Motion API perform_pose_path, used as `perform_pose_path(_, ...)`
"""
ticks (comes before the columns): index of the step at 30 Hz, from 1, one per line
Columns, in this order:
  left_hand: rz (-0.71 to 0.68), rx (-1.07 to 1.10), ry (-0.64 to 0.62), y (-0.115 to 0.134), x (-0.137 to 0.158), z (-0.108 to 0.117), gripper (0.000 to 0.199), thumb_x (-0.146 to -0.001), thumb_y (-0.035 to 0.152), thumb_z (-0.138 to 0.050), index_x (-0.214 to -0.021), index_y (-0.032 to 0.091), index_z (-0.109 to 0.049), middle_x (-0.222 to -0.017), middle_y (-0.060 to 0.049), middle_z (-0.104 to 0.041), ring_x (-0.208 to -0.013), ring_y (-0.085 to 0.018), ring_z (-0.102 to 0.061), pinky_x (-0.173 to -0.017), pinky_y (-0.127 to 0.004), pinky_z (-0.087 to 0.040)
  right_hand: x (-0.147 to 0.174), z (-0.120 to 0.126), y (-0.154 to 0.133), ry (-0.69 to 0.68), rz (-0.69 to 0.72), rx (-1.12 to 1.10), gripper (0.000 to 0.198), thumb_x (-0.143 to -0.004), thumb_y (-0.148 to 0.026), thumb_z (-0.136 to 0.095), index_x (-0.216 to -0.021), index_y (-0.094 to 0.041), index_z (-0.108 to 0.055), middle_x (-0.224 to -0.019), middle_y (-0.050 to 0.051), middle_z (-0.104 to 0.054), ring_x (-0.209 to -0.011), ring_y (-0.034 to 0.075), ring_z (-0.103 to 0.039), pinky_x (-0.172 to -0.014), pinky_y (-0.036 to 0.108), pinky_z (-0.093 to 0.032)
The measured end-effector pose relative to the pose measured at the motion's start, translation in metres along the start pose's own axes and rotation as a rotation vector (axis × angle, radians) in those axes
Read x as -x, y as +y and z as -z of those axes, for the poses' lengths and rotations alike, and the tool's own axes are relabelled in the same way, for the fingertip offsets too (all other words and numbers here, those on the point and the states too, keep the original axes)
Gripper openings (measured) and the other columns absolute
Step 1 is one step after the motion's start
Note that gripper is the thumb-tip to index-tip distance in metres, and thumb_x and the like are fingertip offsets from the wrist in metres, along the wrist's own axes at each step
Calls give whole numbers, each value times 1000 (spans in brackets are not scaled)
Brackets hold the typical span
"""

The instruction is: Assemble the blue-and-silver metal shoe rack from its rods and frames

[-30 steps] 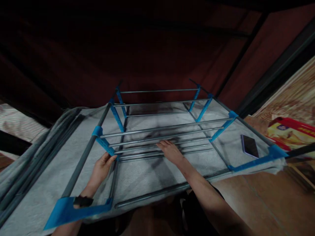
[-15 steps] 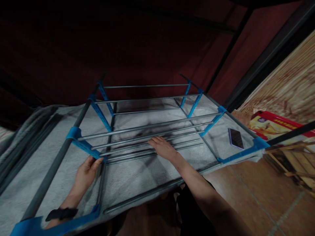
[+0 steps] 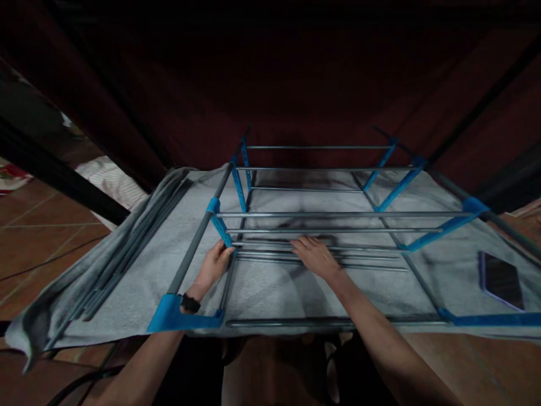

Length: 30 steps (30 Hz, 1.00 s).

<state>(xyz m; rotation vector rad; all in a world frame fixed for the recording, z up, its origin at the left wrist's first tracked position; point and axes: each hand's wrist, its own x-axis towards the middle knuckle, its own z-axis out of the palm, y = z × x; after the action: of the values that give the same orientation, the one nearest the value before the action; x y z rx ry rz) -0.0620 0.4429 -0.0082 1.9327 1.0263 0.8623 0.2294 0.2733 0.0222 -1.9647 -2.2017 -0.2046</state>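
Note:
A rack frame of grey metal tubes (image 3: pixel 296 215) and blue plastic brackets (image 3: pixel 221 228) lies across the grey cloth. My left hand (image 3: pixel 214 262) pinches the lower end of the near left bracket, where a crossbar meets it. Around a thin metal tube (image 3: pixel 270 244) low in the frame, my right hand (image 3: pixel 313 255) is curled, palm down; its fingertips are partly hidden. Loose tubes (image 3: pixel 363 267) rest on the cloth just below that hand. On the right, the matching bracket (image 3: pixel 443 234) carries the crossbars' other ends.
Several grey tubes (image 3: pixel 139 242) lie bundled at the cloth's left side. A phone (image 3: pixel 501 280) sits at the right. A thick tube (image 3: pixel 296 323) runs along the near edge. Dark red fabric (image 3: pixel 304 84) hangs behind, and dark posts (image 3: pixel 63 175) stand at the sides.
The view has swung left, so the rack appears further right and the tube bundle shows more fully. Both hands keep their places on the bracket and the tube.

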Motion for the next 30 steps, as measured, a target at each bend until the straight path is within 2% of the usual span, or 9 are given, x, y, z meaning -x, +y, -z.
perform_pose_path(4, 13, 33, -11, 3, 1, 3, 30, -79, 43, -59, -95, 18, -63, -95, -6, -71, -94, -23, -63, -91, -36, -49, -6, -1, -7, -63, 20, -7, 27, -103, -23, -38, -114, -21, -62, -106, 7, -67, -96, 19, -62, -81, 29, -45)
perform_pose_path(8, 9, 70, -60, 5, -1, 6, 31, -79, 42, -60, -97, 17, -64, -99, -6, -72, -97, -24, -63, -94, -37, -49, -10, 3, -2, -152, -4, -51, 30, -104, -30, -35, -115, -22, -62, -109, 7, -69, -94, 20, -65, -75, 27, -45)
perform_pose_path(14, 10, 51, -62, -2, -1, 6, 28, -80, 41, -60, -95, 18, -64, -94, -4, -70, -91, -22, -62, -88, -34, -49, -14, 10, 5, -274, -72, -285, 33, -103, -38, -36, -118, -27, -64, -108, 3, -73, -95, 18, -68, -78, 26, -46)
perform_pose_path(20, 10, 52, -50, -10, 0, 4, 26, -81, 41, -60, -92, 18, -63, -90, -3, -67, -86, -20, -60, -83, -32, -48, -11, 15, 3, -169, -25, -128, 30, -102, -31, -40, -118, -22, -65, -112, 10, -71, -92, 20, -68, -76, 28, -48)
perform_pose_path(25, 25, 81, -57, -5, 1, 2, 27, -80, 41, -59, -94, 18, -63, -92, -3, -68, -90, -21, -60, -86, -32, -47, -11, 10, 9, -210, -58, -383, 30, -101, -31, -44, -116, -25, -69, -105, 3, -74, -94, 17, -68, -80, 26, -49)
perform_pose_path(30, 24, 84, -52, 1, 1, 3, 27, -79, 40, -60, -94, 18, -63, -94, -4, -68, -90, -22, -60, -86, -34, -47, -15, 7, 12, -125, -75, -364, 29, -98, -31, -47, -114, -24, -71, -113, 5, -72, -102, 19, -66, -88, 29, -48)
